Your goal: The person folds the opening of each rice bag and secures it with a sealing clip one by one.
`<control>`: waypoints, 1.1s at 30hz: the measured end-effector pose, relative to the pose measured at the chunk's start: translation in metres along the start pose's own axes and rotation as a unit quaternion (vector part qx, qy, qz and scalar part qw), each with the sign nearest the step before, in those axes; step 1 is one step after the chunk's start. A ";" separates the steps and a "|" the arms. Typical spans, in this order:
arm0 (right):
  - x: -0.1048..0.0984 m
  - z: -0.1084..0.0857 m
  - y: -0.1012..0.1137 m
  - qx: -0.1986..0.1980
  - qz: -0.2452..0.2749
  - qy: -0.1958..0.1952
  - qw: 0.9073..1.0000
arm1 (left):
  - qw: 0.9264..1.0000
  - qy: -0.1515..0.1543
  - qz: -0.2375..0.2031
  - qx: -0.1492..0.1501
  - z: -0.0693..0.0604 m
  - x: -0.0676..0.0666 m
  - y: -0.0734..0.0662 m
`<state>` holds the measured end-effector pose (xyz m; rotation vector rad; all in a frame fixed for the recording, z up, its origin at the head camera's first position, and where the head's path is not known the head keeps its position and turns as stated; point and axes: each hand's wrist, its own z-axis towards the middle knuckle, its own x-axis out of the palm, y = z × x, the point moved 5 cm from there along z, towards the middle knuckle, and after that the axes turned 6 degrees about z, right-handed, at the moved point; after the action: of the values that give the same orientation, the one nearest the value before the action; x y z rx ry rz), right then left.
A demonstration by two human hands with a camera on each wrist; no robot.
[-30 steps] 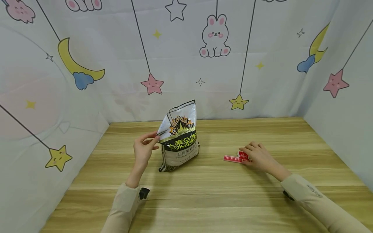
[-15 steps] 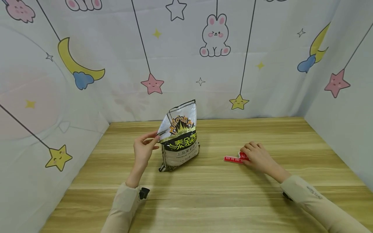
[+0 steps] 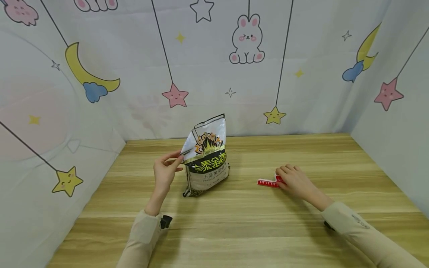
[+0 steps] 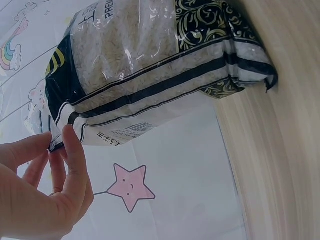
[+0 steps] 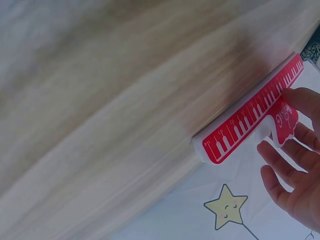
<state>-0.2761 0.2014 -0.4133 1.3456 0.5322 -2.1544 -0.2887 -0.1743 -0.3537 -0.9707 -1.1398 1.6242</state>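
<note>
A rice bag [image 3: 207, 163] stands tilted on the wooden table, its clear window showing white grains in the left wrist view. My left hand [image 3: 165, 173] pinches the bag's upper left edge between thumb and fingers; the folded corner [image 4: 56, 142] sits at the fingertips in the left wrist view. To the right lies a red and white bag clip [image 5: 250, 117] with a piano-key pattern and a small grip tab. My right hand [image 3: 298, 182] holds this clip, thumb on the front and fingers behind the tab. Part of the clip is hidden under the hand in the head view.
The wooden table [image 3: 214, 230] runs back to a white cloth wall [image 3: 140, 44] printed with stars, moons and a rabbit. More cloth walls stand at the left and right sides. Bare tabletop lies between bag and clip.
The right hand has shifted slightly over the clip, and its fingers have closed in around the tab. The left hand and the bag stay in place.
</note>
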 end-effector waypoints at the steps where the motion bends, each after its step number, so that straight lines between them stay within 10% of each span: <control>1: 0.000 0.000 0.000 -0.001 0.000 -0.001 1.000 | 1.000 0.000 0.000 0.000 0.000 0.000 0.000; 33: -0.010 0.004 0.001 0.029 0.081 0.035 0.996 | 1.000 -0.005 0.002 0.001 0.000 0.000 -0.002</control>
<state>-0.2741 0.2004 -0.4024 1.4487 0.3777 -2.0113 -0.2882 -0.1741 -0.3514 -0.9656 -1.1432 1.6346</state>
